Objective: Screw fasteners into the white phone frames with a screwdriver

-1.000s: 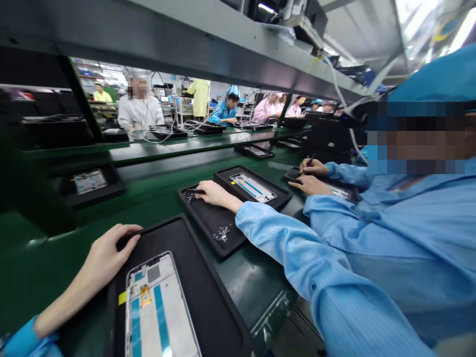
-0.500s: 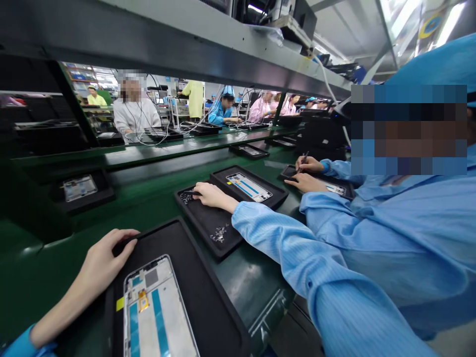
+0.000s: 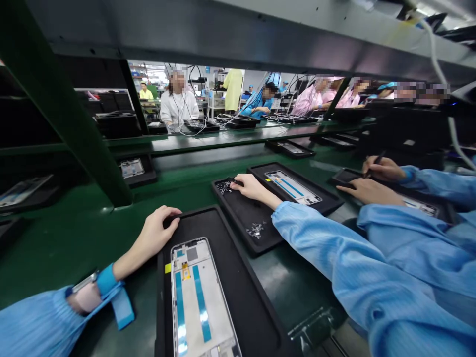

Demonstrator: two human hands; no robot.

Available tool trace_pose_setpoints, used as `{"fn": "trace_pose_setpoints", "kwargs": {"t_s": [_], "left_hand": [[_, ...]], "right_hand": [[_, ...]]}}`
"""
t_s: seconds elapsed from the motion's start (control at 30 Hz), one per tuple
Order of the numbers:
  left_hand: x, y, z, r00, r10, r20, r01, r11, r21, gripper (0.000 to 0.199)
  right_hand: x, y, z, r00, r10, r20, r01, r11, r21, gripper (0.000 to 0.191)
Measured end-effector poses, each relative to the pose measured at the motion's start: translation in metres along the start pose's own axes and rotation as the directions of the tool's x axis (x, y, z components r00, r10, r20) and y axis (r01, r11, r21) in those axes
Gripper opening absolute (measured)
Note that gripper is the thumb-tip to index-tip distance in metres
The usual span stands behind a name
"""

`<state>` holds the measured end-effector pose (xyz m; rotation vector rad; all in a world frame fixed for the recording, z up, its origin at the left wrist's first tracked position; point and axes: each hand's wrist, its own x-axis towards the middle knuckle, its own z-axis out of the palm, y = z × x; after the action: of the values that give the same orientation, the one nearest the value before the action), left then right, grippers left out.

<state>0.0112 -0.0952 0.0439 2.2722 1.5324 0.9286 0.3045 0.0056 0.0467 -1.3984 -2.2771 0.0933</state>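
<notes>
My left hand grips the far left corner of a black tray, thumb on top and fingers curled over the rim. In that tray lies a silver phone frame with blue strips, an orange flex piece and a yellow tab at its side. My right hand is over a second black tray, its fingers closed on a thin dark tool. The tool is mostly hidden by the fingers. Beneath it sits a pile of small dark and silvery parts; another pile of silvery parts lies nearer me.
Beyond my right hand is a black tray holding another phone frame. At right, a co-worker's hands work over a tray. A green post slants down at left, and a grey shelf beam crosses overhead. More trays line the green bench.
My view has turned left, so the scene sits further right. My left hand stays on the tray corner, and my right hand remains over the pile of small parts.
</notes>
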Motion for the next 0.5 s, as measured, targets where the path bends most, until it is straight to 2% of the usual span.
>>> {"fn": "trace_pose_setpoints", "kwargs": {"t_s": [0.23,0.5], "left_hand": [[0.0002,-0.0025,0.0013,1.000,0.013,0.011,-0.012,1.000,-0.014,0.028],[0.0001,-0.0019,0.0007,1.000,0.008,0.012,-0.008,1.000,-0.019,0.027]], "right_hand": [[-0.0004,0.0053,0.0009,0.997,-0.072,0.012,0.072,0.996,0.044,0.011],[-0.0019,0.0061,-0.0007,0.994,-0.100,0.046,0.100,0.995,-0.003,0.014]]}}
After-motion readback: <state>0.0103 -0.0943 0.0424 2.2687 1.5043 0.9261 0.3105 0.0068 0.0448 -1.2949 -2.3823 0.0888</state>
